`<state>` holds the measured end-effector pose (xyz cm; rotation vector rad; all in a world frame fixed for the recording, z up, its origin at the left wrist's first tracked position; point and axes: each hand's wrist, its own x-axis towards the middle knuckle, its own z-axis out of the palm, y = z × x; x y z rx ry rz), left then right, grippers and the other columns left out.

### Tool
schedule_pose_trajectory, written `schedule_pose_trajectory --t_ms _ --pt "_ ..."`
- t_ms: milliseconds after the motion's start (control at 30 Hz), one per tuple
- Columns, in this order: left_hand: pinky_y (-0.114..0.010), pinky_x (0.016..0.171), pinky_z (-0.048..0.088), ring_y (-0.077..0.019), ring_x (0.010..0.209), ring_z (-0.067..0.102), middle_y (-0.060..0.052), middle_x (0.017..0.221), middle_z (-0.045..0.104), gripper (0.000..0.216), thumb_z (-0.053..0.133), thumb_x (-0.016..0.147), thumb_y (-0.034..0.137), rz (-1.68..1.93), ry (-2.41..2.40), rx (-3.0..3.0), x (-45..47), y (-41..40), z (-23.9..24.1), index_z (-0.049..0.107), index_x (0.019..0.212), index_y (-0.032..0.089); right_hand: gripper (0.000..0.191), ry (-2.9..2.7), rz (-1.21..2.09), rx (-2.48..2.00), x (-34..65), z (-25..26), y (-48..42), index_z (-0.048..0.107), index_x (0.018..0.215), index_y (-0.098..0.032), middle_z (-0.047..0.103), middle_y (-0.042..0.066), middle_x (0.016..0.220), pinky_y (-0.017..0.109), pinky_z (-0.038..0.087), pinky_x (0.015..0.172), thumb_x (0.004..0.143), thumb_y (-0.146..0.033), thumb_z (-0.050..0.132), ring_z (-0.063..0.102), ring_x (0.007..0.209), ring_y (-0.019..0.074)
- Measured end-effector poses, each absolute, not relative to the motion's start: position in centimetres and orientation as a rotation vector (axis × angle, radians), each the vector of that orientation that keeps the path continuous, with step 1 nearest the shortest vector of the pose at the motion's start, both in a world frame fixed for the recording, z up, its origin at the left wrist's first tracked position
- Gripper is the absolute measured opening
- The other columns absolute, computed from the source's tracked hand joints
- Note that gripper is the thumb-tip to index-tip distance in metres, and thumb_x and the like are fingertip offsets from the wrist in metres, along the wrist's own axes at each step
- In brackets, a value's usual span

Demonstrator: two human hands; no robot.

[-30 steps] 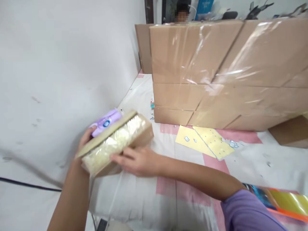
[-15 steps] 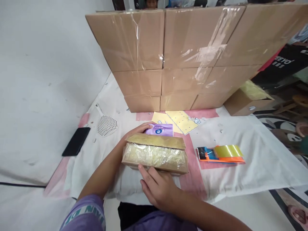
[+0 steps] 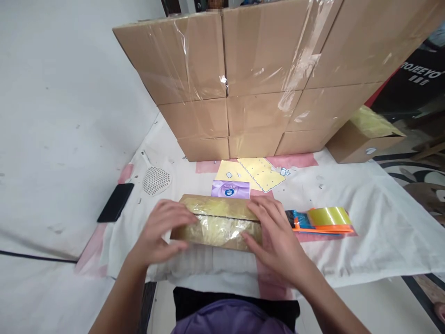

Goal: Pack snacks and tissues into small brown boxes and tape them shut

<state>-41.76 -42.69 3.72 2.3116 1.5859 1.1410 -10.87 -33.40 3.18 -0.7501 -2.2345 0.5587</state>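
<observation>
A small cardboard box (image 3: 219, 225) lies lengthwise before me on the cloth. Shiny yellowish tape covers its upper face, and a dark slit runs along between the flaps. My left hand (image 3: 165, 229) is at the left end, fingers loosely spread and thumb apart, the fingertips over the edge. At the other end my right hand (image 3: 273, 232) lies with outstretched fingers on the top and its thumb towards the near side. A tape dispenser (image 3: 321, 220) with an orange frame and a yellow roll lies just right of that hand. Behind the box sits a purple tissue pack (image 3: 230, 189).
Taped cartons (image 3: 260, 111) form a wall at the back. An open cardboard box (image 3: 365, 134) stands at the right. On the left are a white slotted scoop (image 3: 156, 181) and a black phone (image 3: 116, 202). The white cloth (image 3: 347, 185) bears a yellow printed pattern.
My left hand has come from behind the box to its left end. My right hand has moved from the near side up onto the right end. The box has shifted slightly left.
</observation>
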Motion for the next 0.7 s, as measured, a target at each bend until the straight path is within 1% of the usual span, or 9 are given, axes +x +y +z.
schedule_pose_trajectory --t_ms 100,200,267,333,400,467,533,600,700 --pt "-0.046 0.097 0.046 -0.0302 0.119 0.064 -0.007 0.129 0.073 0.023 0.070 0.092 0.039 0.650 1.748 2.529 -38.4 -44.7 5.3 0.071 0.112 0.028 0.042 -2.323 0.719 -0.740 -12.1 4.2 -30.4 0.061 0.135 -0.027 0.066 0.011 0.135 0.055 0.056 0.102 0.093 -0.030 0.066 0.062 0.126 0.0333" --pt "-0.050 0.100 0.042 -0.0354 0.133 0.055 -0.014 0.144 0.063 0.014 0.064 0.096 0.036 0.565 1.902 2.553 -36.6 -44.7 5.1 0.068 0.101 0.024 0.025 -2.270 0.843 -0.868 -13.3 4.4 -28.2 0.067 0.118 -0.024 0.075 0.008 0.109 0.044 0.059 0.087 0.098 -0.037 0.060 0.072 0.099 0.0269" --pt "-0.051 0.097 0.040 -0.0360 0.127 0.059 -0.017 0.137 0.065 0.019 0.066 0.095 0.041 0.573 1.953 2.563 -36.3 -44.8 4.5 0.066 0.100 0.023 0.029 -2.182 0.876 -1.039 -13.9 4.0 -26.7 0.065 0.119 -0.022 0.074 0.005 0.090 0.038 0.057 0.074 0.099 -0.042 0.059 0.070 0.074 0.0219" --pt "-0.048 0.094 0.038 -0.0309 0.110 0.065 -0.013 0.121 0.069 0.017 0.073 0.092 0.038 0.698 2.010 2.632 -36.2 -45.5 3.8 0.066 0.100 0.026 0.039 -2.101 0.843 -1.175 -14.4 3.3 -25.4 0.059 0.127 -0.020 0.072 0.004 0.088 0.035 0.054 0.066 0.095 -0.042 0.063 0.065 0.063 0.0192" --pt "-0.044 0.093 0.036 -0.0241 0.097 0.066 -0.006 0.107 0.070 0.020 0.077 0.087 0.022 0.931 2.052 2.740 -35.8 -46.7 2.9 0.067 0.103 0.029 0.043 -2.055 0.690 -1.222 -14.7 2.8 -24.8 0.057 0.127 -0.020 0.071 0.008 0.102 0.035 0.053 0.067 0.090 -0.040 0.067 0.066 0.071 0.0210" --pt "-0.041 0.091 0.037 -0.0203 0.089 0.066 -0.002 0.095 0.071 0.032 0.074 0.085 0.007 1.127 2.080 2.787 -35.1 -47.9 2.1 0.069 0.107 0.030 0.031 -2.050 0.449 -1.142 -14.6 3.2 -25.1 0.061 0.117 -0.021 0.068 0.011 0.109 0.039 0.053 0.073 0.091 -0.038 0.065 0.066 0.085 0.0252" --pt "-0.039 0.085 0.040 -0.0204 0.085 0.067 -0.002 0.085 0.070 0.033 0.071 0.086 0.004 1.172 2.081 2.756 -34.2 -48.9 1.6 0.072 0.109 0.027 0.014 -2.069 0.265 -0.977 -14.2 4.4 -25.7 0.064 0.101 -0.022 0.066 0.011 0.103 0.041 0.052 0.081 0.096 -0.035 0.059 0.064 0.093 0.0270" --pt "-0.038 0.078 0.043 -0.0223 0.085 0.067 -0.004 0.083 0.071 0.029 0.069 0.087 0.005 1.155 2.080 2.693 -33.2 -49.6 1.3 0.073 0.109 0.024 0.014 -2.098 0.248 -0.847 -14.0 5.8 -25.6 0.064 0.090 -0.023 0.067 0.008 0.092 0.041 0.051 0.084 0.098 -0.032 0.057 0.064 0.091 0.0257" --pt "-0.037 0.072 0.043 -0.0226 0.083 0.067 -0.006 0.087 0.074 0.029 0.066 0.088 0.002 1.106 2.009 2.628 -32.4 -49.9 1.7 0.072 0.110 0.021 0.014 -2.129 0.462 -0.911 -14.6 6.3 -22.5 0.066 0.087 -0.022 0.070 0.005 0.086 0.036 0.052 0.079 0.096 -0.028 0.057 0.066 0.084 0.0219"
